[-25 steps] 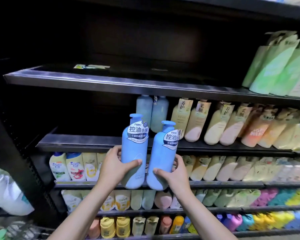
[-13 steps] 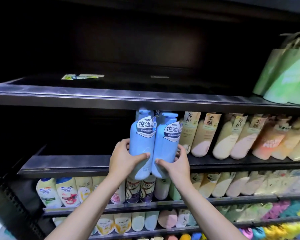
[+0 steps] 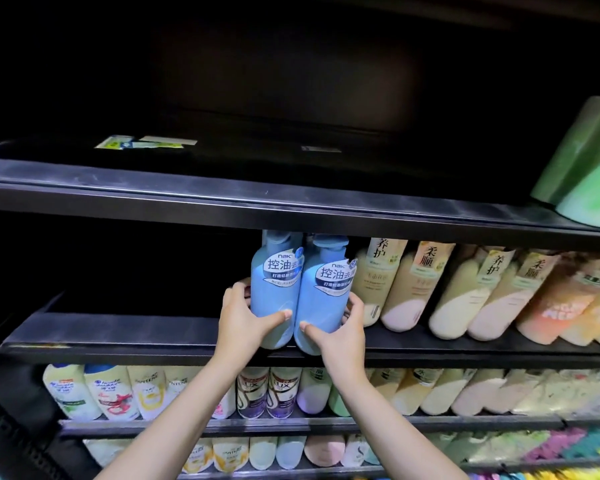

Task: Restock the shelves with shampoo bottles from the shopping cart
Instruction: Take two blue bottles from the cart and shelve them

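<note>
Fingers [image 3: 234,296] of the left hand [image 3: 243,320] wrapped round the left blue bottle [image 3: 274,289], thumb across its lower front; right hand [image 3: 340,329] gripping the right blue bottle [image 3: 326,292] the same way. Both bottles now up at the middle shelf [image 3: 118,336], bottoms over the front edge, caps tucked under the shelf above [image 3: 222,199], just left of the cream bottles [image 3: 378,278]. A second ago held lower, out in front. Probably about to be slid back and let go. Wrists close together, forearms angled up and inward from below.
</note>
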`<state>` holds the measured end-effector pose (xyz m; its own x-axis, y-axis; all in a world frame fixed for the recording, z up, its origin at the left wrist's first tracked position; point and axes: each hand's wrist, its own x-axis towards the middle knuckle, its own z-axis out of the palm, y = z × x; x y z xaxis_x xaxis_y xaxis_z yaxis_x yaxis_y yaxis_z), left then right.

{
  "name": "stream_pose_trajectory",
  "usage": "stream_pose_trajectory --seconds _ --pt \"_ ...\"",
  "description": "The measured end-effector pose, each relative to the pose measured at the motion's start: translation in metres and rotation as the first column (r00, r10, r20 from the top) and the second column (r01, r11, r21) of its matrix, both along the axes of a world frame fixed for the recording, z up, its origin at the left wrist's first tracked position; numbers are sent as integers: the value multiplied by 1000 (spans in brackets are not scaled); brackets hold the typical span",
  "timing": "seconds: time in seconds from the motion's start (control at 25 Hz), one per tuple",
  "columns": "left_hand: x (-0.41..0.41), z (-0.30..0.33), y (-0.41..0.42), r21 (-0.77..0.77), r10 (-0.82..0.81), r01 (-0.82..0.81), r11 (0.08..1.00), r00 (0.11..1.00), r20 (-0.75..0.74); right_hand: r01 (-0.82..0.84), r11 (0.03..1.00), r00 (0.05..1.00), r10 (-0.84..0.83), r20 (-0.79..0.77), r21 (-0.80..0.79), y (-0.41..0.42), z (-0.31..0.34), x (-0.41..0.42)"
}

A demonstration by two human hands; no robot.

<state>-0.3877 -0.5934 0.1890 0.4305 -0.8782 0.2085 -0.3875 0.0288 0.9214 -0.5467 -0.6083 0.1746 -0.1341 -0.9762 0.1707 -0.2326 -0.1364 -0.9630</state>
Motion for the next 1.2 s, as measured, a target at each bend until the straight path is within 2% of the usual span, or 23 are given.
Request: stream_pose_trajectory --seconds 0.28,0.48,0.56,0.68,0.84,1.2 --pt "1 -9 -18 61 9 -9 998 1000 -5 55 998 987 -56 -148 -7 -13 -6 8" --pt "6 -14 -14 45 -55 61 997 991 -126 106 994 980 -107 -167 -15 -14 -8 15" --pt "8 -14 -10 39 -102 106 994 992 -78 93 995 980 -97 -175 -28 -14 -10 16" --pt "9 -22 -5 72 -87 87 994 996 -3 66 998 972 -70 -225 -24 -4 -17 13" --pt "5 -26 -1 52 -41 43 998 999 -33 90 994 963 -101 -252 -55 10 -27 11" --pt "-1 -21 -6 44 -36 37 998 999 -21 161 987 949 -154 -274 4 -6 -20 15"
